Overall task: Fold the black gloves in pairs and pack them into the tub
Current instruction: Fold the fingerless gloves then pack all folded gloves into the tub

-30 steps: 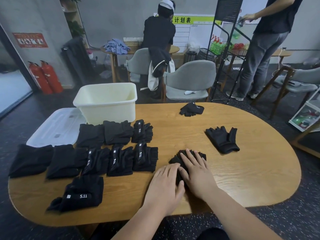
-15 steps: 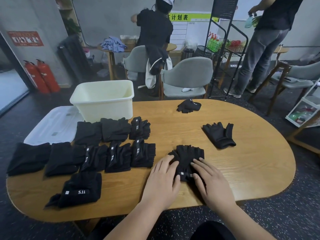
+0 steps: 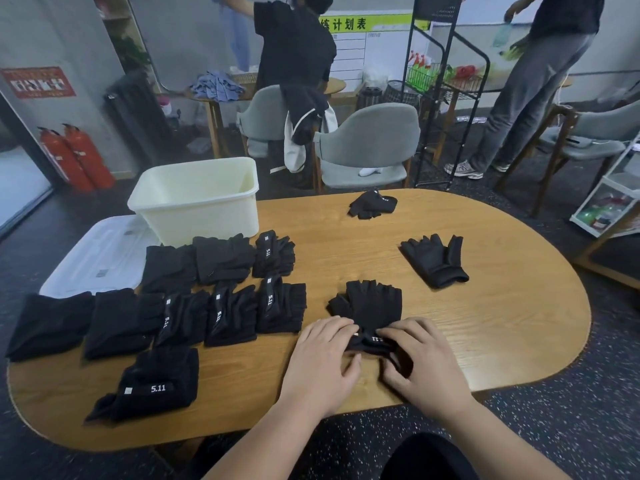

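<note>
- While both hands are working near the six o'clock edge of the oval wooden table [image 3: 485, 334], the left hand [image 3: 322, 362] is pinching the cuff of the black fingerless glove pair [image 3: 372, 303], fingers curled onto it.
- The right hand [image 3: 422, 365] is gripping the same cuff from the three o'clock side, fingers bent over the white-lettered band.
- That glove pair is lying flat mid-table, finger ends pointing to twelve o'clock.
- The cream rectangular plastic tub [image 3: 197, 199] is sitting at ten o'clock from the hands, by the far edge.
- Folded black glove bundles [image 3: 228, 317] are lying in rows at nine o'clock.
- One flat black fingerless glove [image 3: 436, 258] is resting at one o'clock, and a crumpled black glove heap [image 3: 372, 204] is sitting at twelve o'clock.
</note>
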{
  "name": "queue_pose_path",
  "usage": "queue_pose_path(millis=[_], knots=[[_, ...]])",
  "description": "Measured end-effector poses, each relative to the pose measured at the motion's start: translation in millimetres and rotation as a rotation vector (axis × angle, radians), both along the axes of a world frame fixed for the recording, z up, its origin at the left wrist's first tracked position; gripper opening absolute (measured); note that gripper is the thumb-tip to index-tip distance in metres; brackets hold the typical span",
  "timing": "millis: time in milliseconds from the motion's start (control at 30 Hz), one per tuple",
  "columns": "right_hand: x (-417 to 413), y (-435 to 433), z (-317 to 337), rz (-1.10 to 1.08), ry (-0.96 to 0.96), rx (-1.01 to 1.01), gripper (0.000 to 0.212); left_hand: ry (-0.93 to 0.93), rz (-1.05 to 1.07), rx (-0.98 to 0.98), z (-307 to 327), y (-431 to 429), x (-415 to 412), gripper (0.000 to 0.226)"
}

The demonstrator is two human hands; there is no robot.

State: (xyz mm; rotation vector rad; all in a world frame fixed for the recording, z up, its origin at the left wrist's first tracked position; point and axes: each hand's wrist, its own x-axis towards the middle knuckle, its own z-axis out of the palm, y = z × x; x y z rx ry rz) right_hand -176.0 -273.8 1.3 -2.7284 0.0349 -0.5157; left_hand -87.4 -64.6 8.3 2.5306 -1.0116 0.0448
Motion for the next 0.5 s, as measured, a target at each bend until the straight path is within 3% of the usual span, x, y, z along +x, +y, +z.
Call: queue_pose_path(millis=[233, 367, 500], knots=[[-0.4, -4.5, 5.9, -0.190, 0.016, 0.382, 0.032, 0.133, 0.046, -0.108, -1.6, 3.0, 3.2, 0.060], [0.3, -13.5, 0.9, -0.186, 0.095, 0.659, 0.025, 0.147, 0.098, -0.180, -0.4, 6.1, 2.7, 0.052], [-1.5, -8.4, 15.0, -0.161, 0.073, 0.757, 0.024, 0.168, 0.149, -0.242, -1.9, 8.7, 4.5, 0.047]])
